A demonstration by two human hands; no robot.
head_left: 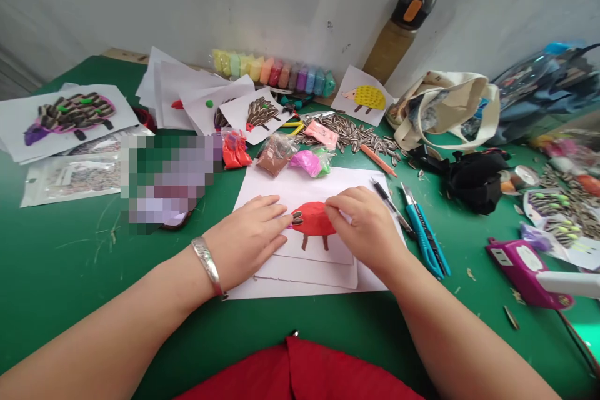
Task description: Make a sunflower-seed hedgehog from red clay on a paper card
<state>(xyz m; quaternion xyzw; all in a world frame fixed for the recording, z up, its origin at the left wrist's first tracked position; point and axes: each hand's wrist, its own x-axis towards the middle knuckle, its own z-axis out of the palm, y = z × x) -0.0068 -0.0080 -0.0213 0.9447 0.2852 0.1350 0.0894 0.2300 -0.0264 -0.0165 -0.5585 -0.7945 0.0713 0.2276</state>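
A red clay animal shape (312, 219) with brown legs lies on white paper (304, 278) in front of me. A few striped sunflower seeds (297, 219) sit at its left end. My left hand (248, 237), with a silver bracelet at the wrist, rests flat on the sheet, fingers stretched out and their tips by those seeds. At the shape's right end, my right hand (368, 222) has its fingers pinched together, touching the red clay. Whatever is between those fingertips is hidden.
Behind the paper lie bagged clay (274, 155), a loose seed pile (356, 134) and an orange pen (379, 160). A blue utility knife (426, 234) lies right of my right hand. Finished seed pictures (75, 115) sit left; a bottle (398, 31) leans on the wall.
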